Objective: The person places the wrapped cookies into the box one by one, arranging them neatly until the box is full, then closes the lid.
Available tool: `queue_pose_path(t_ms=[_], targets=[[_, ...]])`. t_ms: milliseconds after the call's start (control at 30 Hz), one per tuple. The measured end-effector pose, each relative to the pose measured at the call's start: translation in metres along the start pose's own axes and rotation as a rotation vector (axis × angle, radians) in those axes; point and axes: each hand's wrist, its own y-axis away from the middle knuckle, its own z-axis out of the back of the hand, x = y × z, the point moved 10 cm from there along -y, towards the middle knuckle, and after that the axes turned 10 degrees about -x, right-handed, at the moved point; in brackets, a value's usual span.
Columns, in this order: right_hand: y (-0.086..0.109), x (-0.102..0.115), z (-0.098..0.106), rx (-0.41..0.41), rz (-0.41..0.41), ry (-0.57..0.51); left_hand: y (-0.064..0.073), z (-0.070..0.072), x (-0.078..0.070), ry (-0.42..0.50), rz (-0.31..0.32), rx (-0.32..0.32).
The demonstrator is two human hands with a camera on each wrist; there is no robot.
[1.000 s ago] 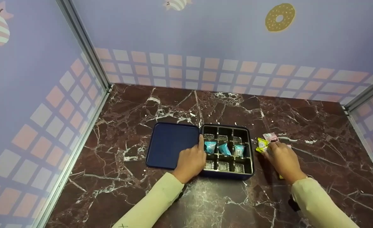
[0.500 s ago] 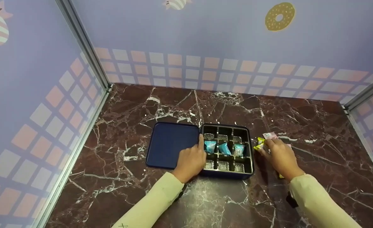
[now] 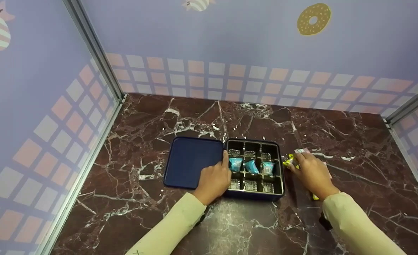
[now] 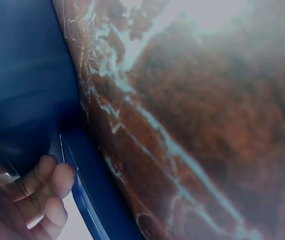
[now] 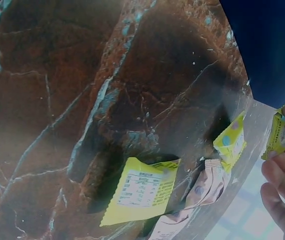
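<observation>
Packet (image 5: pixel 281 134), small and yellow, is pinched between the thumb and fingertips of the right hand (image 3: pixel 314 173), right of centre in the head frame, near the box's (image 3: pixel 252 196) right wall. Part of the wrapper shows past the fingers; a light grip seems enough for something so small. Whether it is clear of the surface (image 3: pixel 134 156) cannot be told.

At the middle of the head frame the left hand (image 3: pixel 214 180) grasps nothing visible: its index finger lies straight along the seam between box and lid (image 3: pixel 193 163), the others loosely bent, probably to steady the box. How hard it presses is unclear.

The lid lies flat left of the box, leaving the compartments (image 3: pixel 250 185) uncovered. Three blue packets (image 3: pixel 252 166) sit one apiece across the middle row, the dividers apparently keeping them apart.

Low in the right-wrist frame, a loose yellow packet (image 5: pixel 140 192), a pink packet (image 5: pixel 202 190) and a further yellow packet (image 5: pixel 234 143) lie close together, presumably for easy reach.
</observation>
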Motion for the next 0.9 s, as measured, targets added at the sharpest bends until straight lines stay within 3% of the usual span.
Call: queue_pose_path(t_ms=[167,400,600,900], targets=[[-0.003,0.002,-0.001,0.020,-0.002,0.012,0.000,-0.002,0.001,0.027,0.017,0.023],[-0.008,0.004,0.001,0.010,0.014,0.036,0.000,0.003,0.000,0.003,-0.006,-0.018],[-0.012,0.006,0.001,0.024,0.004,0.022,0.000,0.002,0.000,0.023,0.014,0.006],[-0.018,0.018,0.005,-0.037,0.065,0.014,0.000,-0.004,0.001,0.025,0.022,0.072]])
